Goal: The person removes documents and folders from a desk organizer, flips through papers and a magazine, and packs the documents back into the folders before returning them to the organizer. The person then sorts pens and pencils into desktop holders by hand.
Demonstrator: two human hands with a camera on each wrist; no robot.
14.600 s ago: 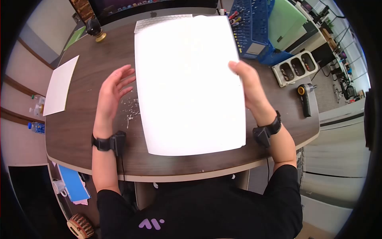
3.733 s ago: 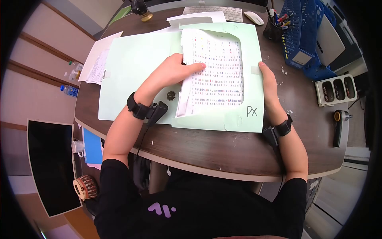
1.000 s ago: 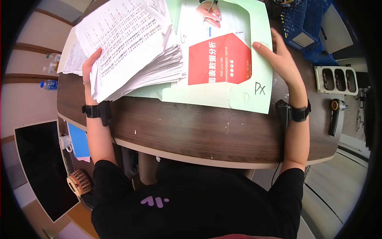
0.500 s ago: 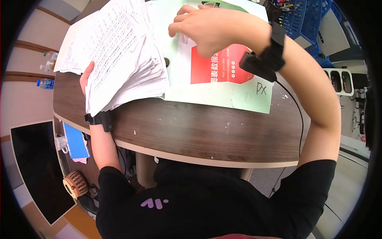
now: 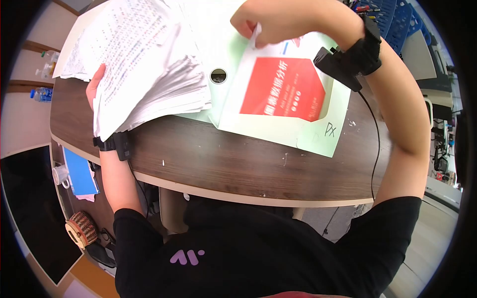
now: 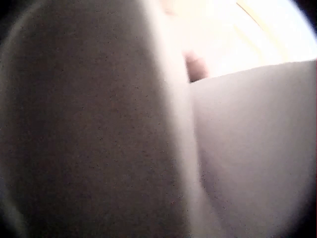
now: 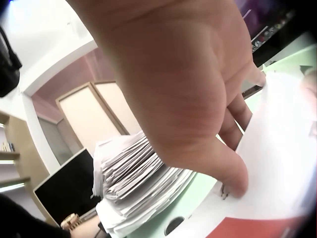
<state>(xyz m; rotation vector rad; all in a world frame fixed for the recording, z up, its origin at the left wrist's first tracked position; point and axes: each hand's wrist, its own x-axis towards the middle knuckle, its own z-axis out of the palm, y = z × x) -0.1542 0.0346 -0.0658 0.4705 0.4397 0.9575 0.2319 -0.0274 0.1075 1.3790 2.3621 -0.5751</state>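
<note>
My left hand [image 5: 95, 85] grips a thick stack of printed papers [image 5: 144, 74] by its left edge, thumb on top; the fingers beneath are hidden. One fingertip [image 6: 197, 68] shows past the pale sheets in the left wrist view. Reaching across an open light green folder [image 5: 310, 136] marked "PX", my right hand [image 5: 283, 20] pinches the left edge of a red and white cover sheet [image 5: 283, 89]. That sheet sits skewed in the folder's pocket. In the right wrist view the thumb [image 7: 233, 178] presses on the white paper [image 7: 272, 144].
Between stack and cover sheet is a pale-rimmed dark round spot [image 5: 218, 75] on the folder. More papers [image 5: 74, 62] lie at the desk's left. A blue rack [image 5: 397, 20] stands at the back right. Bottles [image 5: 42, 94], a mug [image 5: 60, 175] and a basket [image 5: 82, 229] are left.
A large white sheet was held earlier; then the folder lay open with papers inside. My left hand has moved the stack left. The right hand crossed from the folder's right edge and took the cover sheet.
</note>
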